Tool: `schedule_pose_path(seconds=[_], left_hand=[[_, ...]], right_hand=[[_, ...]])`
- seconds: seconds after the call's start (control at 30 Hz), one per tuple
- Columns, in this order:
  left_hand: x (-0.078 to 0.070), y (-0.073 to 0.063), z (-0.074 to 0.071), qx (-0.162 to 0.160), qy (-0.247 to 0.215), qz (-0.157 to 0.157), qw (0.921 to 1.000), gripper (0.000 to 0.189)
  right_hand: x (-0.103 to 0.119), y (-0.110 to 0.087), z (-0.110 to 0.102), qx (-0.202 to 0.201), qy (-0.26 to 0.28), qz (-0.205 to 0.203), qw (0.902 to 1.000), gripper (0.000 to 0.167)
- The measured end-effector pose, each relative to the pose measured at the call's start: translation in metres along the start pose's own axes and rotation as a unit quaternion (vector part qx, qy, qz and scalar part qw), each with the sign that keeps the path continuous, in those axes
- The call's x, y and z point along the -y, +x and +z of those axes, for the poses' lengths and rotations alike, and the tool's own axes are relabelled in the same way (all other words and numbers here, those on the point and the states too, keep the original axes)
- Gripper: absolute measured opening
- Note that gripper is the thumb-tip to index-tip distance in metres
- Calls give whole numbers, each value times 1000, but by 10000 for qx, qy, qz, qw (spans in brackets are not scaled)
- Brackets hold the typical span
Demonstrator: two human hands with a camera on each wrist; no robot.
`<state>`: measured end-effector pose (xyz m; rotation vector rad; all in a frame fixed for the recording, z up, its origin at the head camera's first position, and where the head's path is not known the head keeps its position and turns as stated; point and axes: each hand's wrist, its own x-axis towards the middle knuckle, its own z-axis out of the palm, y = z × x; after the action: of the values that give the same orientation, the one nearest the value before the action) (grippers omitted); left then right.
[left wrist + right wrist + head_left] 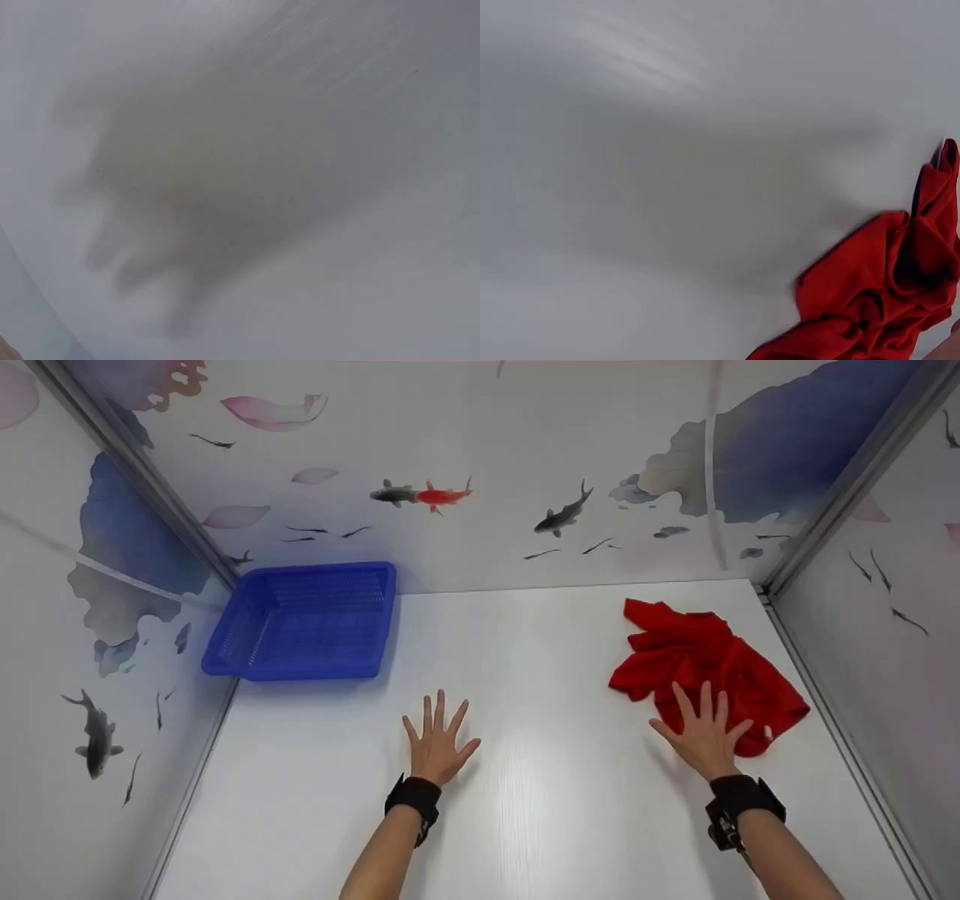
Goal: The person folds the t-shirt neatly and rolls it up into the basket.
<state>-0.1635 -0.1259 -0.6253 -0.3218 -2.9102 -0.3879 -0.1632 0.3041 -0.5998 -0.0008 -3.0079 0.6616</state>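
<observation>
Three walls (480, 427) stand around the white table (540, 697) I watch remotely. At its far left I see a blue basket (315, 673); at its right, a crumpled red cloth (697, 649). The right hand (705, 746) is over the cloth's near edge, fingers spread; I cannot tell whether they touch. The left hand (435, 754) hovers above the table, fingers spread.
</observation>
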Motion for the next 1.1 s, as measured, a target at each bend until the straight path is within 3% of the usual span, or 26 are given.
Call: schedule_pose_path(seconds=[0.37,0.63,0.83,1.1], left_hand=[[10,-14,4,168,230,-105,9995,67],[9,-9,10,79,100,-152,9998,65],[8,0,15,81,21,-253,9996,64],[-5,21,23,101,-81,-271,9995,61]], right_hand=[[-54,-1,-4,-79,347,670,9971,78],[-84,5,0,709,714,693,9925,66],[-76,13,14,568,778,553,9938,58],[-25,13,55,-543,629,-207,9963,52]])
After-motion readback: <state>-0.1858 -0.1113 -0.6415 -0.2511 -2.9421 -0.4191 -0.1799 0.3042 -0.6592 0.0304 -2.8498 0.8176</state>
